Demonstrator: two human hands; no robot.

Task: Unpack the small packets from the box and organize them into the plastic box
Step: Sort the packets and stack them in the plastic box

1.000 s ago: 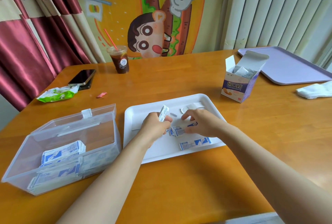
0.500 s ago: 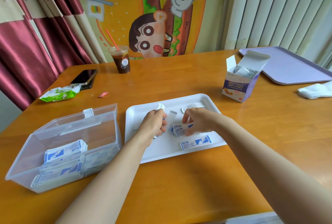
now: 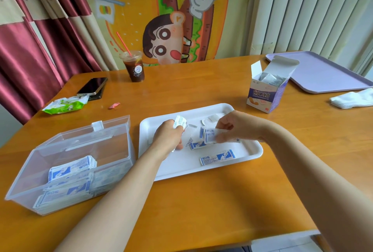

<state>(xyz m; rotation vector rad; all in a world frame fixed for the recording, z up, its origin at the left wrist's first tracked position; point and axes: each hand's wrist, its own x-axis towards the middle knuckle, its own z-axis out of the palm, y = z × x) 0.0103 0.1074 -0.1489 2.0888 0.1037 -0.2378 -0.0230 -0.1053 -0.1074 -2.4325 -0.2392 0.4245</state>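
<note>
Small blue-and-white packets lie on a white foam tray (image 3: 248,156) at the table's middle. My left hand (image 3: 168,137) grips a bunch of packets (image 3: 180,122) that stick up from its fist. My right hand (image 3: 232,126) pinches a few packets (image 3: 210,135) just above the tray. One packet (image 3: 218,157) lies alone near the tray's front, another (image 3: 194,145) between my hands. A clear plastic box (image 3: 40,171) stands open at the left with stacked packets (image 3: 70,169) inside. The cardboard box (image 3: 266,94) stands open at the back right, more packets inside it.
An iced drink cup (image 3: 134,65) with a straw, a phone (image 3: 92,88), a green wrapper (image 3: 63,106) and a red scrap (image 3: 114,105) lie at the back left. A purple tray (image 3: 323,78) and a white cloth (image 3: 353,100) are at the right.
My right hand has lifted a few packets off the tray and pulled them slightly right. My left hand keeps its bunch and has shifted little.
</note>
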